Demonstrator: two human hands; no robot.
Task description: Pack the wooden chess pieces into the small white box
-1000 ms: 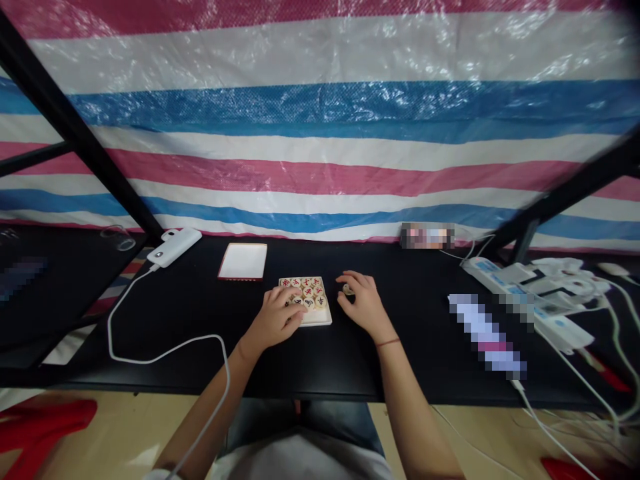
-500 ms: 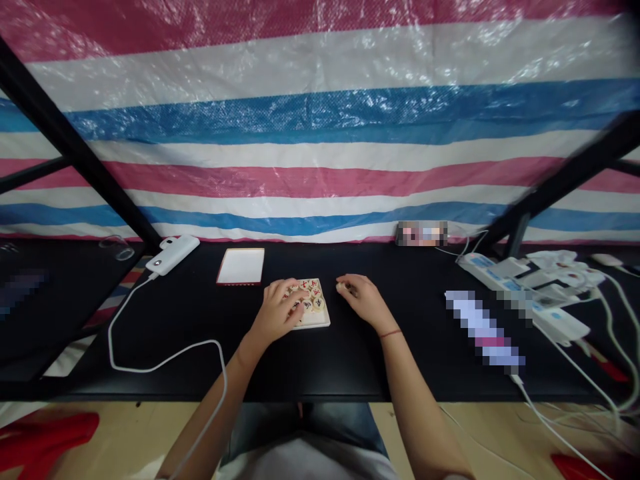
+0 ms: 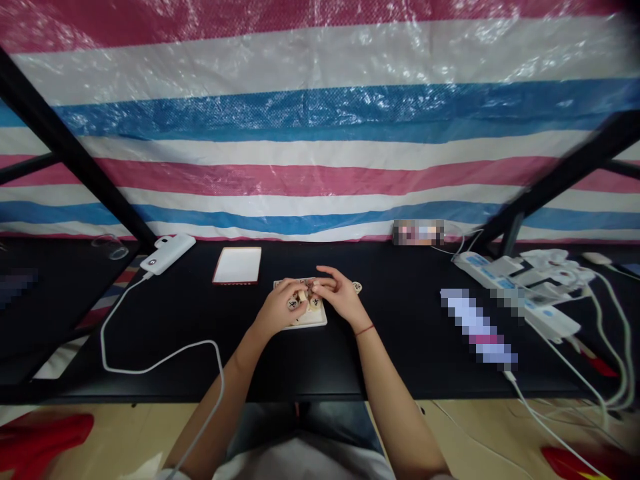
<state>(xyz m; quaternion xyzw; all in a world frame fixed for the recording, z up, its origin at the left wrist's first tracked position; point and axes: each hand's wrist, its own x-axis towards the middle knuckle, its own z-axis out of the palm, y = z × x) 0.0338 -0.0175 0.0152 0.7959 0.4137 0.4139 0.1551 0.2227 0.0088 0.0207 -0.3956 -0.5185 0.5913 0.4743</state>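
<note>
A small white tray (image 3: 313, 320) lies on the black table (image 3: 200, 320) and holds several round wooden chess pieces (image 3: 314, 303) with red or black characters. My left hand (image 3: 276, 312) rests on the tray's left half, its fingers curled over the pieces. What they grip is hidden. My right hand (image 3: 339, 298) reaches over the tray's far edge from the right, thumb and fingers pinched on one piece. Another single piece (image 3: 357, 287) lies loose on the table just right of that hand.
A white lid with a red edge (image 3: 237, 265) lies left of the tray. A white power bank (image 3: 167, 253) and its cable (image 3: 150, 363) are further left. White power strips and cords (image 3: 525, 283) crowd the right. A striped tarp (image 3: 320, 133) hangs behind, crossed by black frame bars.
My right hand has moved left from the bare table onto the tray, leaving one piece on the table. My left hand has stayed on the tray.
</note>
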